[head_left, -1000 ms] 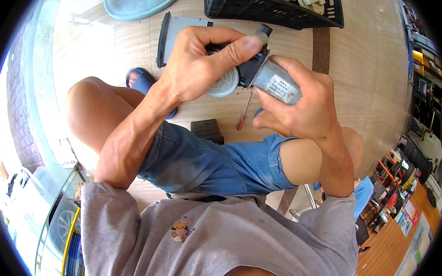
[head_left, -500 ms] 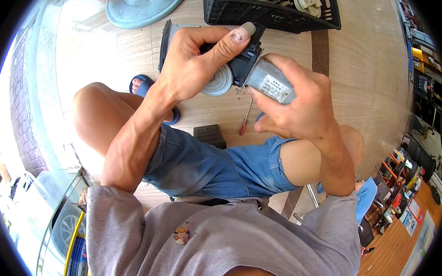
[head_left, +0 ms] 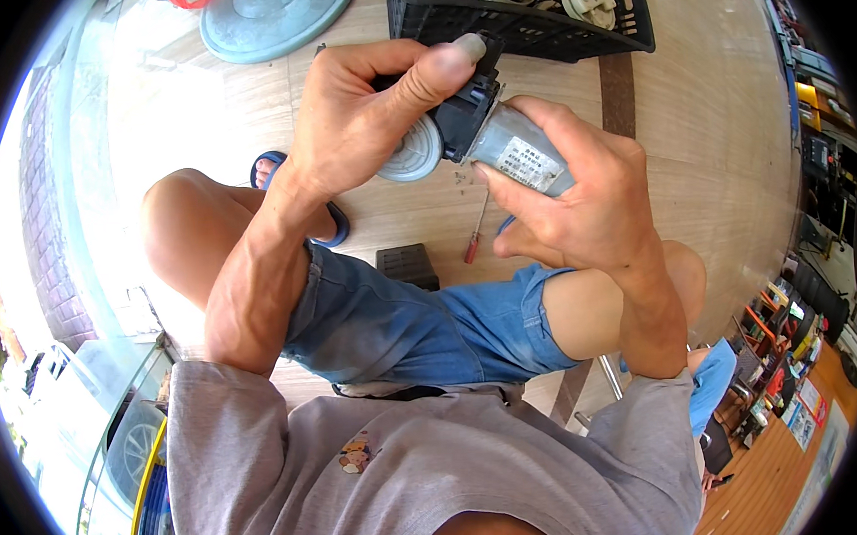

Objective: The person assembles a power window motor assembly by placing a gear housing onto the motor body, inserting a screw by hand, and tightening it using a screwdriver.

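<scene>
I hold a motor assembly above the floor, between my knees. My left hand (head_left: 351, 127) is closed round its black housing (head_left: 460, 123), thumb on the upper end; a pale grey round cover (head_left: 412, 153) sticks out below the fingers. My right hand (head_left: 592, 189) grips the grey metal motor can (head_left: 507, 135), which carries a white label, with the thumb along its lower side. Below the assembly, a screwdriver with a red handle (head_left: 472, 247) lies on the tiles beside some tiny dark bits (head_left: 461, 178). My left fingertips are hidden.
A black crate (head_left: 524, 43) of white parts stands ahead, a grey-blue disc (head_left: 279, 25) to its left. A dark box (head_left: 405, 266) sits between my legs. Glass (head_left: 110, 415) lines the left. At right are a cluttered wooden bench (head_left: 763, 482) and someone's blue-clad leg (head_left: 711, 384).
Both hands and the assembly have shifted a little toward the upper left of the view. My left thumb has moved on the housing's upper end. The grips remain.
</scene>
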`<action>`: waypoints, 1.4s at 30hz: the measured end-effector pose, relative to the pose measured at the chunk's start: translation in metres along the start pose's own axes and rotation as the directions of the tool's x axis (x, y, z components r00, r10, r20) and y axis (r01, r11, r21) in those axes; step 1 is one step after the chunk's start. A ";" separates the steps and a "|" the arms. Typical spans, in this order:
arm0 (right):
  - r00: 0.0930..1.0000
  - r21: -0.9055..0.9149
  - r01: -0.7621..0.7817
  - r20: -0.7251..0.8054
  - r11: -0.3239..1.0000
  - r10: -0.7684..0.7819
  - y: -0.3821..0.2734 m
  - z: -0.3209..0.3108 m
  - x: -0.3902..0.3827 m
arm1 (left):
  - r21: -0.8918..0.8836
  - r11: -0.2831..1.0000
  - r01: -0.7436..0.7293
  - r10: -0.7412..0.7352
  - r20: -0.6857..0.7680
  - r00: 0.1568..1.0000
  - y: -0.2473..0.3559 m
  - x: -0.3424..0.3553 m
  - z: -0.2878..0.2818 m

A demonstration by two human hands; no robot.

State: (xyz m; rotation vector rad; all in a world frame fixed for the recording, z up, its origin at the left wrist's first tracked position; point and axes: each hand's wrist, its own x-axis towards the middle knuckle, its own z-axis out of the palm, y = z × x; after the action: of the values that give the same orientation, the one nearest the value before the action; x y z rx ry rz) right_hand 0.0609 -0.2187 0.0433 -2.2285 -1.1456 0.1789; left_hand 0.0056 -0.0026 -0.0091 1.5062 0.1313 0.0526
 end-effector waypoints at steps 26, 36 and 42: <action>0.950 0.126 0.124 -0.301 0.984 -0.081 -0.012 0.021 0.000 | -0.652 0.686 0.322 -0.270 0.182 0.945 -0.066 0.011 0.036; 0.918 0.022 0.282 -0.297 0.959 -0.263 -0.014 0.022 0.003 | -0.671 0.643 0.368 -0.286 0.235 0.929 -0.054 0.008 0.049; 0.880 -0.042 0.392 -0.275 0.919 -0.388 -0.016 0.027 -0.002 | -0.696 0.646 0.314 -0.266 0.181 0.947 -0.049 0.006 0.041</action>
State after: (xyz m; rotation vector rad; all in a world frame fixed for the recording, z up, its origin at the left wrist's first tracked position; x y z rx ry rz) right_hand 0.0383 -0.2004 0.0308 -1.8828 -1.3943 -0.2856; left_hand 0.0137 -0.0456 -0.0561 0.6711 0.2690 -0.1895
